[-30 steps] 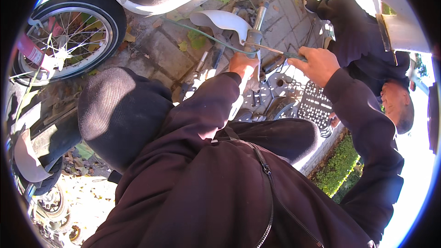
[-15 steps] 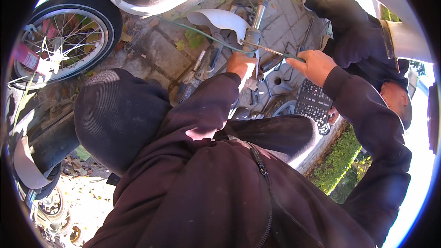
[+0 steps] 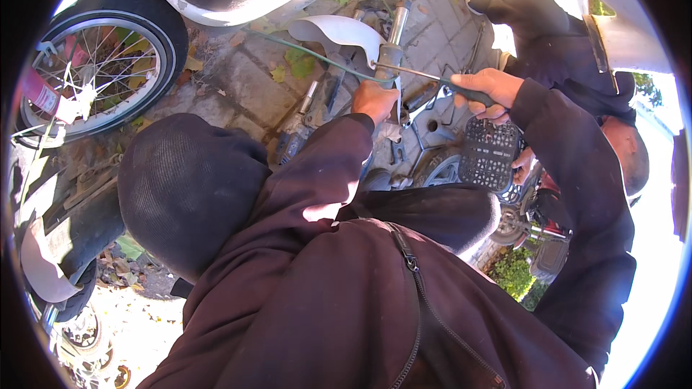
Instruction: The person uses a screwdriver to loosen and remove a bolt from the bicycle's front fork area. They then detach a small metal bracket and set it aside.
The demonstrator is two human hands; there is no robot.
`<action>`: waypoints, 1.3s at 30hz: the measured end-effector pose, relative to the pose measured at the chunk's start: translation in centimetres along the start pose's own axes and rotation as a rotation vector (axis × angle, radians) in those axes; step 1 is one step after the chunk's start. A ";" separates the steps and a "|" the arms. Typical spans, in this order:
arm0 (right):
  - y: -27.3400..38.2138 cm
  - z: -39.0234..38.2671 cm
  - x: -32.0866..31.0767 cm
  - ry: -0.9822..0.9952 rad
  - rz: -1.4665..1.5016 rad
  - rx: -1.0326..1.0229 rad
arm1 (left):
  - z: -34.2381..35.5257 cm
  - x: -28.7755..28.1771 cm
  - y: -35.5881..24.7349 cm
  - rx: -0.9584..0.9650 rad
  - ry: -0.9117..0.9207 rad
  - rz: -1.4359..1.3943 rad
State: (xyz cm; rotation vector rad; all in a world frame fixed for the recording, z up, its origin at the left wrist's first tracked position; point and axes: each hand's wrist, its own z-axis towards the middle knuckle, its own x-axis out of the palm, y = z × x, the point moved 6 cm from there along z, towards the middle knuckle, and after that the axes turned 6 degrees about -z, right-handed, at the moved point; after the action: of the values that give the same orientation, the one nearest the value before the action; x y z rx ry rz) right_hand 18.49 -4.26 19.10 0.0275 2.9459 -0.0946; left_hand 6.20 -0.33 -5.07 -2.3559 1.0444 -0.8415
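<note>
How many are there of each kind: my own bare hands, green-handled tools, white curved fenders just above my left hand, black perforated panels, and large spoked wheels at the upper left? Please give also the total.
Your hands: 2, left hand and right hand
Green-handled tool: 1
White curved fender: 1
Black perforated panel: 1
Large spoked wheel: 1
Total: 6

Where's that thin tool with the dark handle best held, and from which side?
Probably by its handle, coming from the right: it is thicker than the shaft, which points left across the metal tube. The right hand grips there.
</note>
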 end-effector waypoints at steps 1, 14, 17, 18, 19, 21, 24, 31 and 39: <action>0.3 -0.1 0.5 0.065 -0.047 -0.009 | 0.2 0.0 0.2 -0.001 -0.003 0.011; 3.6 -0.9 0.9 -0.689 -1.178 -0.312 | 1.4 0.3 2.1 0.056 -0.084 -0.035; 3.7 -1.3 1.2 -0.745 -1.323 -0.296 | 1.4 0.4 1.9 0.070 -0.059 -0.025; 3.6 -1.3 1.2 -0.721 -1.300 -0.270 | 1.4 0.3 1.9 0.061 -0.062 -0.032; 3.7 -1.5 1.2 -0.712 -1.282 -0.251 | 1.4 0.3 1.8 0.083 -0.039 -0.058; 3.3 -1.4 0.7 -0.553 -1.030 -0.200 | 1.6 0.2 1.7 0.114 -0.008 -0.095; 2.1 -0.8 0.2 -0.162 -0.325 -0.064 | 2.0 0.1 2.3 0.088 0.054 -0.153; 0.0 0.7 0.7 -0.169 -0.406 -0.005 | 2.9 0.4 2.3 0.109 0.020 0.001; 3.1 -0.5 0.8 -0.608 -1.144 -0.192 | 1.5 0.8 2.2 -0.003 -0.022 -0.058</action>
State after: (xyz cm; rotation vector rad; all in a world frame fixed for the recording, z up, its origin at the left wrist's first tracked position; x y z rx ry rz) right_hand 17.70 -1.10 19.26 -1.4032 2.0004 0.0237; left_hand 6.54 -2.09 -7.17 -2.4029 0.9733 -0.8331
